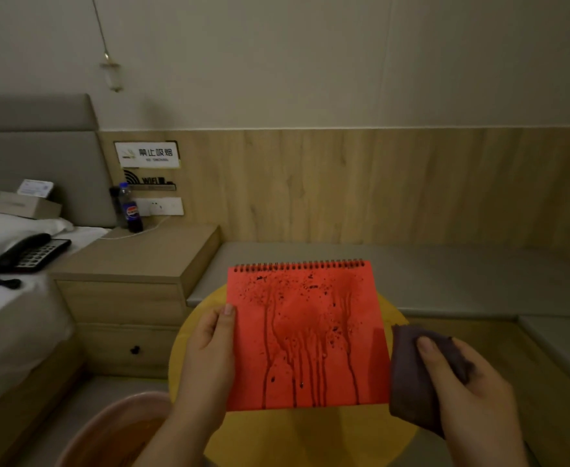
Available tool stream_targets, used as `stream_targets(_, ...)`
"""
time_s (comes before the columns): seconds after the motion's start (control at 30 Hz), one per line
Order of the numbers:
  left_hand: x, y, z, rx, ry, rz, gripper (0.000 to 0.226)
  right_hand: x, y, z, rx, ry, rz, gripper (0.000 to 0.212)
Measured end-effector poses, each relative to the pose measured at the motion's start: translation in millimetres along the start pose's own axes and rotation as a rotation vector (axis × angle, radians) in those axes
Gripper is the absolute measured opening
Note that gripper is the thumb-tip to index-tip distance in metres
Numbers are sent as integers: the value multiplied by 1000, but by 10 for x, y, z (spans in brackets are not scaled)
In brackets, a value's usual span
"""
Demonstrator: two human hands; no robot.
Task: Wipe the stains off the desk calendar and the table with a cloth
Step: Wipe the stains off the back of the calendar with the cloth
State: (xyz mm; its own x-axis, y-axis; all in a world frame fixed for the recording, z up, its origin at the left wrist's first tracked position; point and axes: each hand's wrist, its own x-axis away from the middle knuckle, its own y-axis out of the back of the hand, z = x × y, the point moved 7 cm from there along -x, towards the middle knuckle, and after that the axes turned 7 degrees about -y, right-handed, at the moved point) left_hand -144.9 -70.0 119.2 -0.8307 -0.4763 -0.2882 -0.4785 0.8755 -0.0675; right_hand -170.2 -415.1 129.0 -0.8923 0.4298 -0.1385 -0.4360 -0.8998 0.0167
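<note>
A red spiral-bound desk calendar (305, 335) is held upright above the round yellow table (297, 436). Dark specks and long dark drip streaks run down its face. My left hand (206, 352) grips the calendar's left edge, thumb on the front. My right hand (465, 389) holds a folded dark purple cloth (411, 375) just to the right of the calendar, close to its right edge. Most of the table top is hidden behind the calendar and my hands.
A pink basin (115, 433) stands at the lower left beside the table. A wooden nightstand (142, 264) with a cola bottle (130, 208) is at the left, a bed with a black telephone (24, 256) beyond it. A grey cushioned bench (462, 278) runs behind.
</note>
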Motion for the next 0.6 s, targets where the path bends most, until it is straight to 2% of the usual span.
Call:
stream_targets(0.23,276,311,-369,27,-72,-35,32,193,11,177,-137,-32,42,21)
stream_targets(0.37,393,406,-466,26,-45,-4,31,272,87,365,-162,20,42,16)
stream_targets(0.47,491,407,-592,-1,-82,13,33,296,132,595,-153,106,55,25)
stream_targets(0.53,553,398,-641,-19,-89,8,34,298,91,772,-156,171,116,14)
stream_targets(0.6,620,386,-677,-18,-81,11,33,278,0,933,-130,224,217,14)
